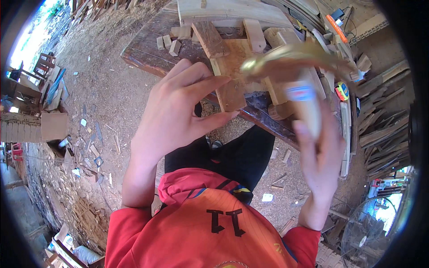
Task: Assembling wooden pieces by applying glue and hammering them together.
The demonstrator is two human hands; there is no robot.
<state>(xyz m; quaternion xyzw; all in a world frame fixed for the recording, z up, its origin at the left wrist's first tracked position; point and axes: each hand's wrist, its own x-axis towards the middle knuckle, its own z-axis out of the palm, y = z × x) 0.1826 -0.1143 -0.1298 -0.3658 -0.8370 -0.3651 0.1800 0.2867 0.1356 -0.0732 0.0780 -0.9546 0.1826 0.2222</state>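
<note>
My left hand grips a flat brown wooden piece at the bench edge. Its index fingertip rests on the upper face, and the thumb presses at the near end. In my right hand is a hammer with a pale handle. Motion smears its metallic head, which is above and to the right of the wooden piece and hides part of the bench. A darker wood block lies against the piece's far end, and a paler block sits to its right.
The dark wooden workbench carries small offcuts and a long pale plank at its far side. A yellow tape measure and an orange-handled tool lie to the right. Stacked timber stands beyond; wood scraps litter the floor.
</note>
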